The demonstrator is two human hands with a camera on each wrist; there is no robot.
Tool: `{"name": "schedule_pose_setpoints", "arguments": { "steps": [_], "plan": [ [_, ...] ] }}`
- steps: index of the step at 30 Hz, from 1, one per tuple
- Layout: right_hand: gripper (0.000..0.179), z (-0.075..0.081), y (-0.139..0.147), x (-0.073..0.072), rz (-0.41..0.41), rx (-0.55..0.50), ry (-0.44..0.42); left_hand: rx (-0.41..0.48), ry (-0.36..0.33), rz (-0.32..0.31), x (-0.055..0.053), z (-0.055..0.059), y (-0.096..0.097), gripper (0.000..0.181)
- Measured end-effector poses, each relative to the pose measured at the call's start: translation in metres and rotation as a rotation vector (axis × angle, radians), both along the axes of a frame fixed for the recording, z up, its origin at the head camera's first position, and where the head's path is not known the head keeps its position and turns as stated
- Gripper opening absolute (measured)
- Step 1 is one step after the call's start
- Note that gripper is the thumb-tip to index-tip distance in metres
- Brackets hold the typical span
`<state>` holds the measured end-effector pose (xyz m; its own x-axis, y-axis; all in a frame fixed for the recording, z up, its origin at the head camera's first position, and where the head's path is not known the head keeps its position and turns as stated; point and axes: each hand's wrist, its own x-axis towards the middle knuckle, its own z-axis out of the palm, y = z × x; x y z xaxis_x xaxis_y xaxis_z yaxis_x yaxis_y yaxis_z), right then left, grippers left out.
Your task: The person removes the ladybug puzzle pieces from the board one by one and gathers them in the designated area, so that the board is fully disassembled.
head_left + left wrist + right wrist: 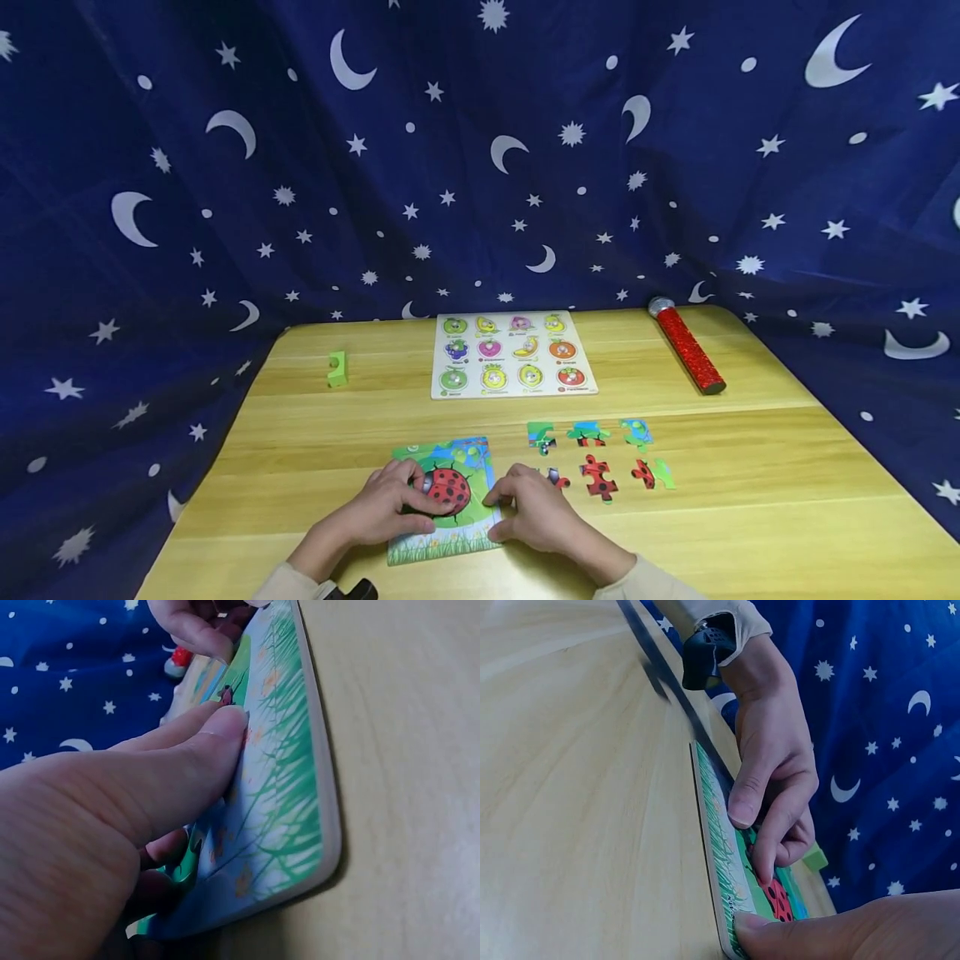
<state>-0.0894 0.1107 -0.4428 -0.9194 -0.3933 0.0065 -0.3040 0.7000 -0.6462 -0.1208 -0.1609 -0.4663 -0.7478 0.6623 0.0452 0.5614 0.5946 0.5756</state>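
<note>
The board (474, 510) lies under the left hand (382, 504), its right edge touching the right hand (536, 510). Both are loosely spread.

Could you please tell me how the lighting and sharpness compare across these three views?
Head view: the ladybug board and starry curtain look fairly crisp; left wrist view: dimmer and softer, with the lower fingers of the left hand in shadow; right wrist view: the table looks pale, its grain soft.
</note>
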Motion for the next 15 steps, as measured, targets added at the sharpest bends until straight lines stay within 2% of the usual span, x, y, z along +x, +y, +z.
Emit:
{"name": "schedule_pose_setpoints", "arguments": {
  "steps": [6, 15],
  "plan": [
    [0.033, 0.0001, -0.0001, 0.0013, 0.003, -0.008, -0.01, -0.029, -0.015, -0.005, -0.0003, 0.0035, 0.0002, 0.029],
    [0.031, -0.0007, -0.0021, -0.0022, 0.024, -0.006, -0.012, -0.028, 0.004, 0.009, 0.0034, 0.0015, -0.0014, 0.03]
  ]
}}
